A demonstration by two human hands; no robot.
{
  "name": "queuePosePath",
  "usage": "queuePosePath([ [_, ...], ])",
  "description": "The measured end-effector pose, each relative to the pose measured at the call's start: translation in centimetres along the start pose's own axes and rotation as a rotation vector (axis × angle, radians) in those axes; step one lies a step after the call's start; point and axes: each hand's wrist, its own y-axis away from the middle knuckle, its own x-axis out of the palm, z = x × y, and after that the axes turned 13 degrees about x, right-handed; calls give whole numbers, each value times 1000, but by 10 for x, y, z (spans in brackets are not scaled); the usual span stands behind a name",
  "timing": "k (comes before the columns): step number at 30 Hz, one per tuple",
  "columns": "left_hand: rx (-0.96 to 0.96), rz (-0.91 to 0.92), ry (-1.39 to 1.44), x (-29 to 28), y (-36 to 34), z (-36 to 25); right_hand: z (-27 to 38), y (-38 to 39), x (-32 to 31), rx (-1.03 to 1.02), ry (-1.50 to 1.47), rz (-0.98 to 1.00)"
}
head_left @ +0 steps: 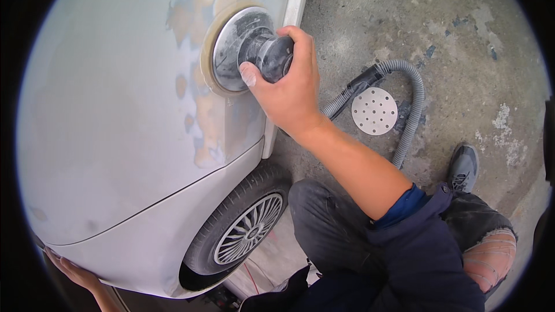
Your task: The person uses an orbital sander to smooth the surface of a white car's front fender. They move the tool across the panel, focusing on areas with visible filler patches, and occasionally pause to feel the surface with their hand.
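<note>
My right hand (292,89) is closed around the dark, dust-covered knob of a round sander (245,46). Its broad disc sits against a silver-grey car door (127,98), over a band of sanded patches in beige, white and grey. White dust coats my right thumb. At the lower left, my left hand (75,268) rests on the edge of the car's body panel (124,260) with its fingers stretched out, holding nothing. The side of the disc pressed to the door is hidden.
A ribbed grey hose (413,89) loops over the concrete floor (462,46) to the right. Beside it lies a white round sanding disc with holes (374,111). The car's wheel (251,228) is close to my bent knee (318,208). My shoe (463,167) stands at the right.
</note>
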Motion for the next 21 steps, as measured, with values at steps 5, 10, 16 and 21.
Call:
queuePosePath([
  [5, -24, 2, 12, 7, 1, 3, -12, -37, -2, 19, 39, -202],
  [10, -18, -2, 9, 5, 2, 5, -8, 22, -4, -23, 19, 70],
  [16, -28, 6, 25, 6, 2, -3, -3, -38, -3, 52, 17, -175],
  [21, -36, 2, 24, 6, 3, 6, -8, 30, -1, 12, 41, 56],
])
